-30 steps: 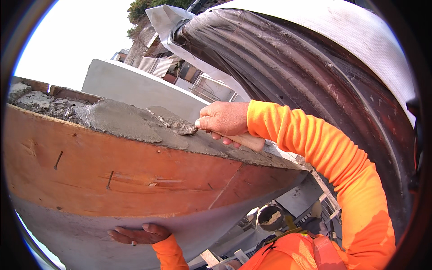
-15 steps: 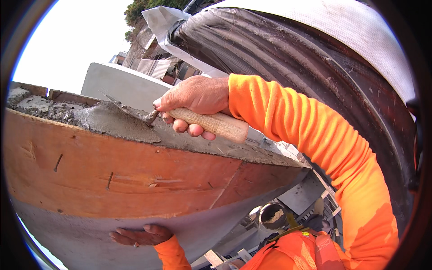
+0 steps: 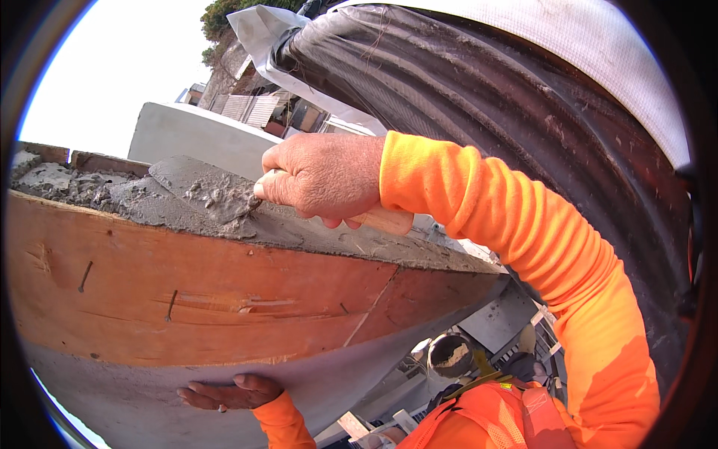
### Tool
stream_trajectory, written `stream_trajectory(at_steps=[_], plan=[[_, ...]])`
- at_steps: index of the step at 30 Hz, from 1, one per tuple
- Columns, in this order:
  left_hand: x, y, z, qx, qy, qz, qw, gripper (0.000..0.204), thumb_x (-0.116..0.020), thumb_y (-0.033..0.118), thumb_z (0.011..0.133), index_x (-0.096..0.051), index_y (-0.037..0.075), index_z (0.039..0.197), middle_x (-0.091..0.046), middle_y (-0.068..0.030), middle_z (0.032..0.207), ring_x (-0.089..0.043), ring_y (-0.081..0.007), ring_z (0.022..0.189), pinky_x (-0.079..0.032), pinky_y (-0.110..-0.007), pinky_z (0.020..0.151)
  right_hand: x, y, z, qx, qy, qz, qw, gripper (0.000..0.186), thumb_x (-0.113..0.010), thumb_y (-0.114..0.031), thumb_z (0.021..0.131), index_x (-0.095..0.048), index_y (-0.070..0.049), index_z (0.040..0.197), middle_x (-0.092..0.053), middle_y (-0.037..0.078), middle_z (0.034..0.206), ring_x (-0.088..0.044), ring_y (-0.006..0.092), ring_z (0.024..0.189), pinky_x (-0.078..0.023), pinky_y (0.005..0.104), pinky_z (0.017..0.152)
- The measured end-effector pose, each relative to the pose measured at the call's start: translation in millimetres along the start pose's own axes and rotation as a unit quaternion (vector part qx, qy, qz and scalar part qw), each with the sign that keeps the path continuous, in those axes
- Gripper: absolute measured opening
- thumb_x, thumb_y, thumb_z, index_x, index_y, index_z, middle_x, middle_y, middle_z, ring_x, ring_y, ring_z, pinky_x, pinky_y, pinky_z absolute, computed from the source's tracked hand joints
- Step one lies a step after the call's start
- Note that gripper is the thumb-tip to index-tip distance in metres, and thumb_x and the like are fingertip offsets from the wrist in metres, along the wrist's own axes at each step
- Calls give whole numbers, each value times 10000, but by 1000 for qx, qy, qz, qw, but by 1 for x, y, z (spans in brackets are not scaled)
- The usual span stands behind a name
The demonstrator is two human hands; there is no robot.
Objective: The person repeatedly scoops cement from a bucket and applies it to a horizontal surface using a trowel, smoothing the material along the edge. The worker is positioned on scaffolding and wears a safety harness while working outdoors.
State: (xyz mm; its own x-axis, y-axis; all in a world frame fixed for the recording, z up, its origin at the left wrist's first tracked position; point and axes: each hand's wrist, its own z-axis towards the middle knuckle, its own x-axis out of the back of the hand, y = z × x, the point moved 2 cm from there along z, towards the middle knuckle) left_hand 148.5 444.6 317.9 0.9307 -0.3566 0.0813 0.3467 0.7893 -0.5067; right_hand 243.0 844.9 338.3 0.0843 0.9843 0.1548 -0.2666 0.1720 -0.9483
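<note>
My right hand [image 3: 325, 176] is wrapped round the wooden handle [image 3: 385, 219] of a trowel, knuckles upward. The mortar-smeared trowel blade [image 3: 196, 187] lies low over the wet grey mortar [image 3: 314, 230] on top of the wall, its face showing. Lumps of mortar cling to the blade near its neck, and I cannot tell whether its far side touches the bed. Below the orange formwork board [image 3: 217, 292], my left hand [image 3: 232, 392] rests with outstretched fingers against the smooth grey wall face [image 3: 329, 382]. A ring shows on one finger.
Rougher mortar [image 3: 63, 185] covers the left end of the wall top. Nails [image 3: 171, 305] stick out of the board. Dark sheeting [image 3: 449, 97] hangs behind my right arm. Far below at right stand a bucket [image 3: 450, 355] and some timber pieces [image 3: 354, 426].
My right hand has rolled over, so its back faces up and the trowel blade has turned from nearly edge-on to showing its mortar-covered face. My left hand stays at the wall.
</note>
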Motion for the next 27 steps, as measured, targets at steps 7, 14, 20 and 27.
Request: stream_trajectory(at_steps=[7,14,20,27], plan=[[0,1,0,3,1,-4,1000,712,-297,483,1129,-291,-5,1646,-242,-266,1694,-238,-438,1570,-231,-624,1250,-9,51,18,-121,-37,66,990,363,-477,-319,1081,-591,24,1119,-640,109,892,-644,201,603,-590,411,483],[1,4,1,11,-6,-4,1000,711,-293,477,1131,-273,-2,1656,-241,-268,1694,-242,-434,1567,-234,-620,1247,-11,108,-25,-248,-56,26,967,357,-457,-335,1095,-552,9,1084,-580,78,828,-609,174,569,-552,377,448],[0,2,1,1,13,-25,1000,707,-320,477,1132,-292,-6,1647,-259,-265,1688,-266,-435,1556,-232,-624,1245,-11,37,-64,-68,-4,131,989,337,-481,-364,1112,-582,-42,1105,-580,39,781,-587,122,559,-530,314,460],[2,2,2,-7,20,-6,1000,697,-326,472,1130,-317,-8,1636,-285,-260,1680,-289,-440,1545,-248,-624,1242,-12,24,-53,-107,-15,-13,994,377,-502,-366,1104,-583,2,1117,-593,78,767,-614,160,567,-540,335,461]])
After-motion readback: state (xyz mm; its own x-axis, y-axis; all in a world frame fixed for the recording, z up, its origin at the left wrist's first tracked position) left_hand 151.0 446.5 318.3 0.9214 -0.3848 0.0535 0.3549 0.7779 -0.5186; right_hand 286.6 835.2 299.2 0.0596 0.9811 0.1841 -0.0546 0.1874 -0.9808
